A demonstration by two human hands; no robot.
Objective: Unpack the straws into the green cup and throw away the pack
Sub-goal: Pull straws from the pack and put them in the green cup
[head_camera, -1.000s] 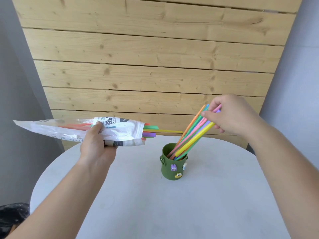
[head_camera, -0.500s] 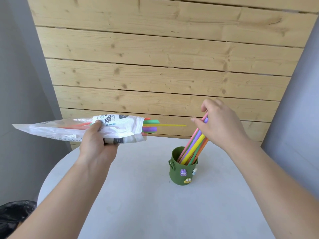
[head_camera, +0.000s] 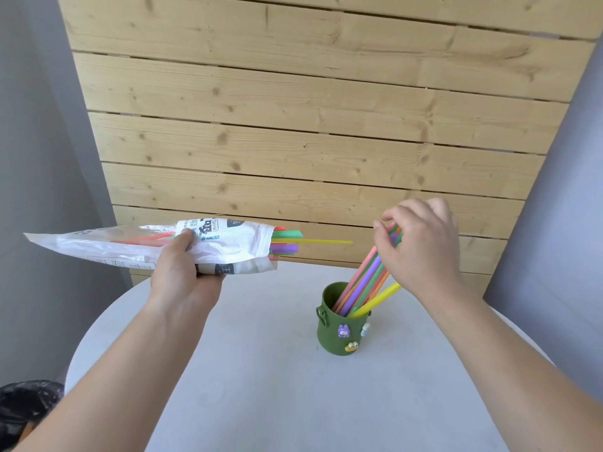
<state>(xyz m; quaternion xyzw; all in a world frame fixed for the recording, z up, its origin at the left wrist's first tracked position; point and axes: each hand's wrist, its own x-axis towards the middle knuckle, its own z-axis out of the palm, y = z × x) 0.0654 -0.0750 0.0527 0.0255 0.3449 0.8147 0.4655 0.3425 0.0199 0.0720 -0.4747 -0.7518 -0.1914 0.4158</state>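
I see the left hand (head_camera: 182, 272) clamped around the crinkled white plastic straw pack (head_camera: 143, 244), holding it level above the left side of the round pale grey desk (head_camera: 261, 386). A few coloured straw ends (head_camera: 285, 243) poke out of the pack's open mouth, one thin yellow straw (head_camera: 326, 242) reaching furthest toward the right. The right hand (head_camera: 421, 246) has its fingers loosely curled over the tops of a bundle of coloured plastic straws (head_camera: 365, 285); I cannot tell whether it pinches them. That bundle leans rightward inside the dark green cup with small stuck-on figures (head_camera: 339, 334), which stands upright on the desk. A black bin bag (head_camera: 23, 406) shows at the lower left.
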